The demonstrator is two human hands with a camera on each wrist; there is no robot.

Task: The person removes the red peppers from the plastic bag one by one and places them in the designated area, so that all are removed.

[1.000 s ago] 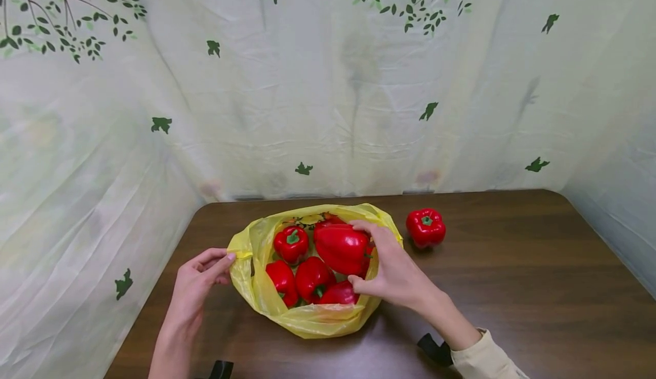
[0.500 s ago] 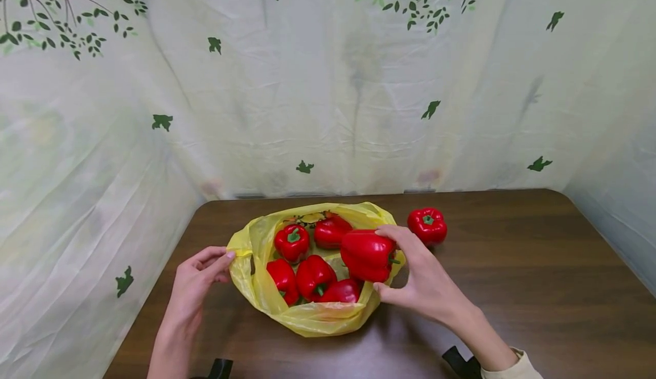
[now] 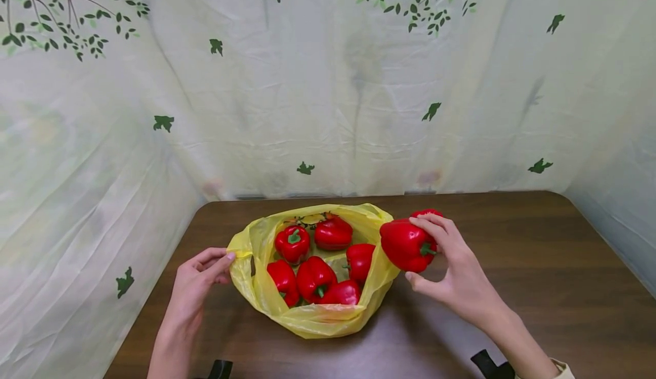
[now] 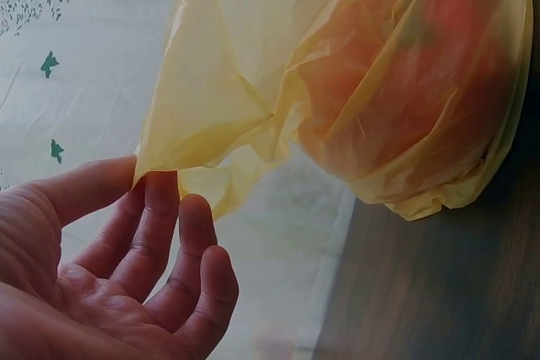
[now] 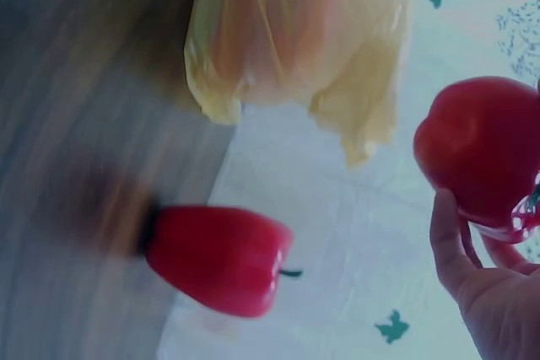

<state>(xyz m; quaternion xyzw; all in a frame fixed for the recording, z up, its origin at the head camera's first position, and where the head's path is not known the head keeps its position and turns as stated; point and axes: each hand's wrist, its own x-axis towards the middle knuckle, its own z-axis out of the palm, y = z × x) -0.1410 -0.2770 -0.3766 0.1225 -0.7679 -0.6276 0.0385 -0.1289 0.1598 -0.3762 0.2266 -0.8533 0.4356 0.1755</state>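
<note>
A yellow plastic bag (image 3: 318,325) stands with its mouth spread wide, several red bell peppers (image 3: 315,278) inside. My left hand (image 3: 197,282) pinches the bag's left rim between thumb and finger, as the left wrist view also shows in the thin film (image 4: 198,132). Just beyond the bag's right rim, my right hand (image 3: 456,271) grips a red bell pepper (image 3: 405,245) with its green stem toward the palm. In the right wrist view this pepper (image 5: 481,145) is held up off the table.
Another red bell pepper (image 5: 219,259) stands upright on the brown wooden table (image 3: 538,265), mostly hidden in the head view behind the held one. A whitish curtain (image 3: 328,83) with printed leaves hangs behind and at both sides of the table.
My right hand has lifted the bell pepper out of the bag and moved it right, past the rim. Another pepper inside has come into sight. My left hand has stayed at the rim.
</note>
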